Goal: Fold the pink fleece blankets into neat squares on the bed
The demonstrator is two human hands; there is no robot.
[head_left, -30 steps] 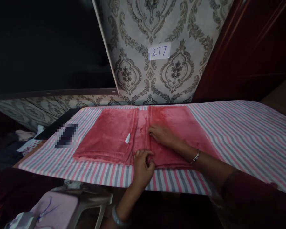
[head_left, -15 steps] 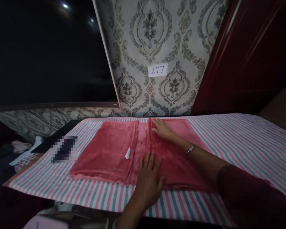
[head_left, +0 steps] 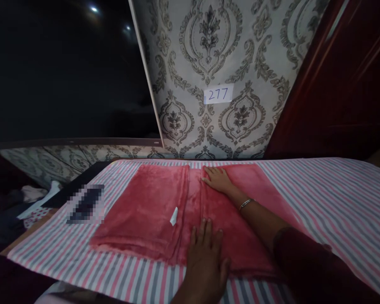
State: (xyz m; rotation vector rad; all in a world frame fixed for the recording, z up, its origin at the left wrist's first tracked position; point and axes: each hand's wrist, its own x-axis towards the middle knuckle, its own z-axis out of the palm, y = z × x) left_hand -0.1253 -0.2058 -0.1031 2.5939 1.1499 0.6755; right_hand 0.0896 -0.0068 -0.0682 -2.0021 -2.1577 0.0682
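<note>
A reddish-pink plush blanket (head_left: pixel 145 202) lies spread on the table, its left and right sides folded in, with a narrow strip between the folded edges. A small white tag (head_left: pixel 174 216) shows near the left fold's inner edge. My left hand (head_left: pixel 206 257) rests flat with fingers spread at the near side of the blanket, by the right fold's inner edge. Farther back, my right hand (head_left: pixel 218 179) lies flat on the far inner corner of the right fold, fingers apart. A silver bracelet (head_left: pixel 247 204) circles the right wrist.
Beneath the blanket is a striped cloth (head_left: pixel 329 190) covering the table. A pixelated dark object (head_left: pixel 86 203) lies at the left. A large black screen (head_left: pixel 72 76) stands behind, beside patterned wallpaper with a paper marked 277 (head_left: pixel 218 93). Dark red panelling (head_left: pixel 342 93) rises at right.
The view has shifted slightly, so the blanket and table sit a little lower in the picture. Both hands stay flat on the blanket, and its folds look the same.
</note>
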